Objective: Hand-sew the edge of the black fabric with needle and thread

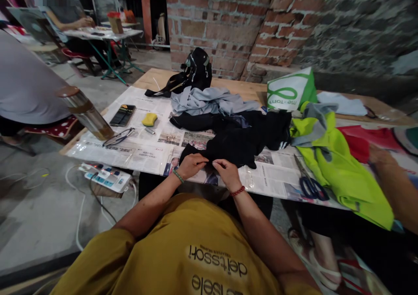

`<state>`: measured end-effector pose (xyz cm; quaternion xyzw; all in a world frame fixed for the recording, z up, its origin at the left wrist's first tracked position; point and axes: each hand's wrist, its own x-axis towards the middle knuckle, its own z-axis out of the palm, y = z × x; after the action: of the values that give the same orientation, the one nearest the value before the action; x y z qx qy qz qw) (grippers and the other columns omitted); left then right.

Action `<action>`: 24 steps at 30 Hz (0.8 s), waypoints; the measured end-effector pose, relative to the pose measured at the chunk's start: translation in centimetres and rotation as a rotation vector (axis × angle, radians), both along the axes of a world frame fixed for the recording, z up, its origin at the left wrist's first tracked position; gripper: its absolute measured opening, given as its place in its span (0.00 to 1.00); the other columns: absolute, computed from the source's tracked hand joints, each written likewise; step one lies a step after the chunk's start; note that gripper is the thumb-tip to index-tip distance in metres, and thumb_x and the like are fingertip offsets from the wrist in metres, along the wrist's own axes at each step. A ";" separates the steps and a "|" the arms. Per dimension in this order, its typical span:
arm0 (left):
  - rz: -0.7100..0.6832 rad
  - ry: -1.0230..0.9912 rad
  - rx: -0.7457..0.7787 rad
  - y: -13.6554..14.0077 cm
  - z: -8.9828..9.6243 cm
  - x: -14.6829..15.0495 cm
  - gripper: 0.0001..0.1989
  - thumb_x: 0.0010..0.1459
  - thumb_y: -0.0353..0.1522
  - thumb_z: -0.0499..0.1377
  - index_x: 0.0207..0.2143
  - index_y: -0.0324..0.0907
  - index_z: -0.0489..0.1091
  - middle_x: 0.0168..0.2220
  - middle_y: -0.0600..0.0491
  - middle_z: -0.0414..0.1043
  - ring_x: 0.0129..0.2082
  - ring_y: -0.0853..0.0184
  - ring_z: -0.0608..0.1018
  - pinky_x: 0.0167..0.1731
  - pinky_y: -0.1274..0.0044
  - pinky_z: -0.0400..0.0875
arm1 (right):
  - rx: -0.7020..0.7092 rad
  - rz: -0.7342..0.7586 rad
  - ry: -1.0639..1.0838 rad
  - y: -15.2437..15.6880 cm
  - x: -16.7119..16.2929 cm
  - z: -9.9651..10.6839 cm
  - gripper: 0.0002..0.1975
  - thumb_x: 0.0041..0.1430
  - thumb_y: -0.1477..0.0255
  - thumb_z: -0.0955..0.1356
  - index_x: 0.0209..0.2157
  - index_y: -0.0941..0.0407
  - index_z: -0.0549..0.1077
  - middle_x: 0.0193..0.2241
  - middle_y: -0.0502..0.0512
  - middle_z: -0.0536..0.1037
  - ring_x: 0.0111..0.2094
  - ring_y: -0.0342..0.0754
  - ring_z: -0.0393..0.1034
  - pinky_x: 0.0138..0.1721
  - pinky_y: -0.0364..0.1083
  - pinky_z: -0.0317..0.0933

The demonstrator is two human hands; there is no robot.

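Observation:
A black garment (235,140) lies crumpled along the front of the newspaper-covered table (137,149). My left hand (193,165), with a green bead bracelet at the wrist, pinches the garment's near edge. Close beside it, my right hand (228,173) has thumb and forefinger pressed together at the same edge. Anything between those right fingertips is too small to make out. Behind the black garment is a bundled grey garment (212,101). Dark-handled scissors (310,186) rest on the table to the right, next to a bright yellow-green garment (342,168).
On the left stand a tilted-looking bottle (86,114), a phone (123,115), glasses (119,137) and a yellow sponge (149,119). A black bag (199,68) and a green-white bag (290,88) sit behind. A power strip (106,177) is below the left edge. Another person's arm (395,181) is at right.

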<state>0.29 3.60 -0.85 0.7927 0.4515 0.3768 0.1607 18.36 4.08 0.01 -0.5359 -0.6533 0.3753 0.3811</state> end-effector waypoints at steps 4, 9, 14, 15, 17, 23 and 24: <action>0.003 0.018 -0.005 0.0 0.0 0.1 0.10 0.54 0.26 0.57 0.37 0.41 0.75 0.33 0.51 0.76 0.33 0.69 0.76 0.38 0.77 0.69 | -0.013 0.005 0.026 0.2 -0.7 1.0 0.11 0.49 0.64 0.66 0.27 0.56 0.75 0.26 0.51 0.77 0.29 0.45 0.69 0.33 0.44 0.61; 0.014 -0.046 -0.026 0.1 -0.1 0.0 0.10 0.53 0.25 0.57 0.36 0.41 0.76 0.32 0.52 0.76 0.32 0.70 0.76 0.36 0.78 0.69 | 0.054 0.057 -0.017 0.6 -1.6 1.7 0.09 0.48 0.67 0.65 0.27 0.57 0.74 0.27 0.52 0.77 0.29 0.44 0.69 0.34 0.44 0.61; 0.004 -0.049 -0.033 0.1 0.1 -0.1 0.10 0.53 0.25 0.57 0.35 0.41 0.76 0.32 0.52 0.76 0.32 0.70 0.76 0.36 0.78 0.69 | -0.033 0.064 0.043 0.8 -1.6 0.8 0.09 0.47 0.67 0.66 0.29 0.57 0.75 0.27 0.52 0.78 0.30 0.45 0.70 0.35 0.45 0.62; 0.006 -0.052 -0.033 0.1 0.1 -0.1 0.10 0.53 0.25 0.57 0.36 0.41 0.76 0.32 0.52 0.76 0.32 0.70 0.76 0.37 0.78 0.69 | -0.053 0.065 0.072 0.8 -1.5 0.5 0.10 0.47 0.67 0.66 0.29 0.57 0.75 0.28 0.52 0.78 0.30 0.45 0.70 0.35 0.45 0.63; 0.016 -0.080 -0.038 0.1 0.2 -0.1 0.10 0.53 0.25 0.57 0.36 0.41 0.76 0.32 0.52 0.76 0.32 0.70 0.76 0.36 0.78 0.70 | -0.096 0.071 0.152 0.7 -1.4 0.1 0.11 0.45 0.66 0.68 0.32 0.56 0.75 0.29 0.52 0.78 0.31 0.45 0.71 0.36 0.45 0.64; 0.017 -0.114 -0.051 0.1 0.2 -0.1 0.10 0.53 0.25 0.57 0.36 0.41 0.75 0.33 0.52 0.77 0.33 0.70 0.77 0.38 0.78 0.71 | -0.160 0.052 0.286 0.6 -1.3 -0.2 0.12 0.43 0.66 0.70 0.32 0.57 0.75 0.29 0.52 0.78 0.30 0.44 0.70 0.36 0.45 0.64; 0.016 -0.113 -0.048 0.1 0.2 -0.1 0.10 0.53 0.25 0.57 0.35 0.40 0.75 0.33 0.52 0.77 0.33 0.70 0.77 0.38 0.78 0.71 | -0.162 0.044 0.284 0.5 -1.4 -0.2 0.11 0.43 0.66 0.69 0.30 0.57 0.75 0.28 0.52 0.78 0.30 0.44 0.70 0.35 0.45 0.64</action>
<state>0.17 3.73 -0.65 0.7624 0.4568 0.4113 0.2022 16.95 4.59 -0.15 -0.4922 -0.5720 0.5069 0.4166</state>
